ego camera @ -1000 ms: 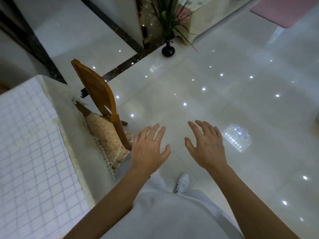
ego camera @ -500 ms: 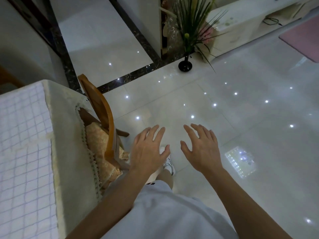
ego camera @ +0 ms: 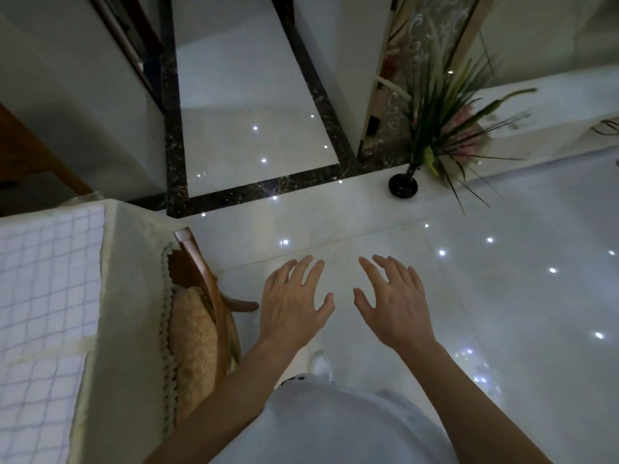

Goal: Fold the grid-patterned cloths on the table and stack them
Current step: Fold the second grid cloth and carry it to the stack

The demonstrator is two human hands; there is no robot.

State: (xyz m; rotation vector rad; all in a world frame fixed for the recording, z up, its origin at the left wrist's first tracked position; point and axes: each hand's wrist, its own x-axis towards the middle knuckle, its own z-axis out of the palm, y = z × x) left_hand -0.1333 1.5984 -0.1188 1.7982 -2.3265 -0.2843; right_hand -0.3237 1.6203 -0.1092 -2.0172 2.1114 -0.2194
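Two white cloths with a thin blue grid lie flat on the table point(ego camera: 124, 296) at the far left: one point(ego camera: 47, 279) further away, another point(ego camera: 37, 406) nearer me. My left hand point(ego camera: 293, 304) and my right hand point(ego camera: 393, 303) hover palm-down over the floor, well to the right of the table, fingers spread and holding nothing. Both hands are apart from the cloths, with a chair between.
A wooden chair point(ego camera: 207, 306) with a beige cushion is tucked against the table's right edge. A black vase with green grass point(ego camera: 403, 185) stands on the glossy white floor ahead. A dark marble border point(ego camera: 268, 189) crosses the floor. My white shoe point(ego camera: 321, 365) shows below my hands.
The view has swung up and leftward along the table; the chair and plant shifted in frame. My hands stayed open and side by side in front of me.
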